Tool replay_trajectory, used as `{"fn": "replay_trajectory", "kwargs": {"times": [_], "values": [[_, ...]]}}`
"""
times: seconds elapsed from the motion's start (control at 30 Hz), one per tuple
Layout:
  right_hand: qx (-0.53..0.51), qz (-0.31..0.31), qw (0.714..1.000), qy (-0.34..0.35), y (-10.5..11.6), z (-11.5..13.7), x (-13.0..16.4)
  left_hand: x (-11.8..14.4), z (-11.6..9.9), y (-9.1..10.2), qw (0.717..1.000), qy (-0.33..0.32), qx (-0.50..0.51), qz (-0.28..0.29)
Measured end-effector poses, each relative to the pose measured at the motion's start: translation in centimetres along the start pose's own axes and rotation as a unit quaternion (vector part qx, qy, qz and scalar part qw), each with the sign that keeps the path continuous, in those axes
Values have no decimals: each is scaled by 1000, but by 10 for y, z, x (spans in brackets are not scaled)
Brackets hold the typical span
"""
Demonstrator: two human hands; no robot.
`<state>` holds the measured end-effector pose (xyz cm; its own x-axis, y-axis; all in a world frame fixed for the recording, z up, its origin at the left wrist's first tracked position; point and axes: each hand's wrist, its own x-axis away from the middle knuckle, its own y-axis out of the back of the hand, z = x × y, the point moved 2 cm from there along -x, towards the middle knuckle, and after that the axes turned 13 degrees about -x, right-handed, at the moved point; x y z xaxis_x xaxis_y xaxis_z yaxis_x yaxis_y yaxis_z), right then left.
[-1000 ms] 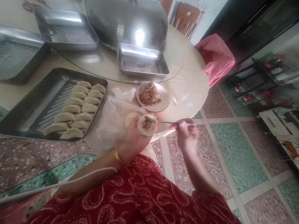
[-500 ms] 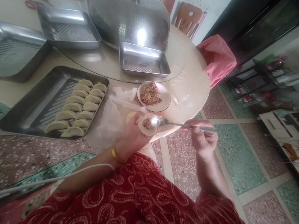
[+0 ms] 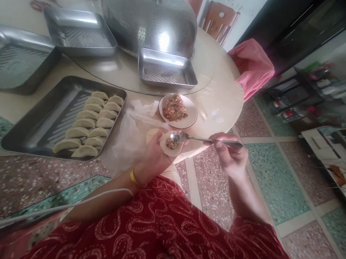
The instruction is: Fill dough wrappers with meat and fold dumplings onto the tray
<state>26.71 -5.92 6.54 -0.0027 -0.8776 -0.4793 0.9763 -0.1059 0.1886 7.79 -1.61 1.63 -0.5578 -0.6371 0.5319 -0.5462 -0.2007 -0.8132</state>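
The silver metal spoon had been turned and shifted: its bowl, seen dark and narrow over the brownish-pink minced filling a second earlier, was now shown broader and shinier. Since half a second before, it had been brought back leftward over the filling's upper edge, and its strong glare had been reduced. The bare right grip had been moved rightward, then slightly back.
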Motion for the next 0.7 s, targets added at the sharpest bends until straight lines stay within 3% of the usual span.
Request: {"fn": "replay_trajectory", "kwargs": {"times": [0.1, 0.27, 0.37, 0.47, 0.6, 0.7], "values": [[36, 21, 999, 32, -1, 10, -3, -1, 0, 0, 1000, -9, -4, -16], [81, 106, 989, 63, -15, 21, -11, -2, 1, 1, 1000, -23, 0, -13], [80, 101, 990, 56, -20, 22, -14, -2, 2, 2, 1000, -22, -1, -5], [57, 101, 990, 84, -19, 27, -18, -2, 1, 1, 1000, -25, 1, 2], [49, 162, 976, 139, -12, 33, -24, 0, -2, -2, 1000, -19, -22, 9], [36, 172, 978, 112, -6, 30, -25, 4, -5, -4, 1000, -7, -28, 12]]}}
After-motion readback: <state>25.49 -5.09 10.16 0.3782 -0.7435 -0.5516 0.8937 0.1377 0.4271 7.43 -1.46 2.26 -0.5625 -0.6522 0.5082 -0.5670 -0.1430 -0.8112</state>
